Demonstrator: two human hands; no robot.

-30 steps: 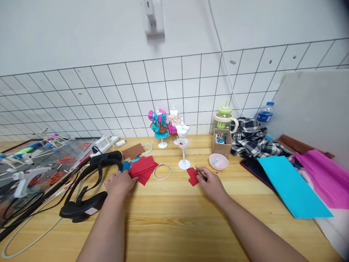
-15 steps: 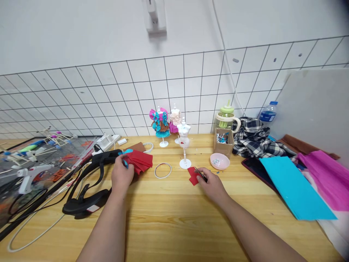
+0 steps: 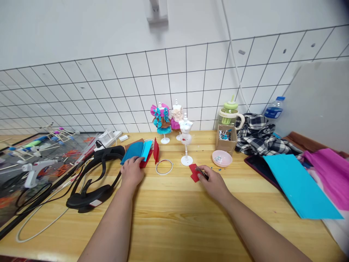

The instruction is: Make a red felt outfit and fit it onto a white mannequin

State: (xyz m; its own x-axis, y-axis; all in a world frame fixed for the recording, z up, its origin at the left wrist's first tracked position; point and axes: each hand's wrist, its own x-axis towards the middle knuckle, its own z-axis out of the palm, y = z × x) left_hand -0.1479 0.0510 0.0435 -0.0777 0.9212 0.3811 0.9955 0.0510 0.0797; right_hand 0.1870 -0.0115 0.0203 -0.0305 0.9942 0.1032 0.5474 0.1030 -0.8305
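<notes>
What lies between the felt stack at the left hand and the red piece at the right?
In the head view, a white ring lies flat on the table between felt stack and red piece.

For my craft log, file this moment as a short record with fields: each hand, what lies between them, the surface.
left hand: grips felt sheets, blue on top, one red sheet standing on edge
right hand: holds scissors at a red felt piece
between hands: white ring, bare mannequin
nearby: pink bowl
surface: wooden table
</notes>
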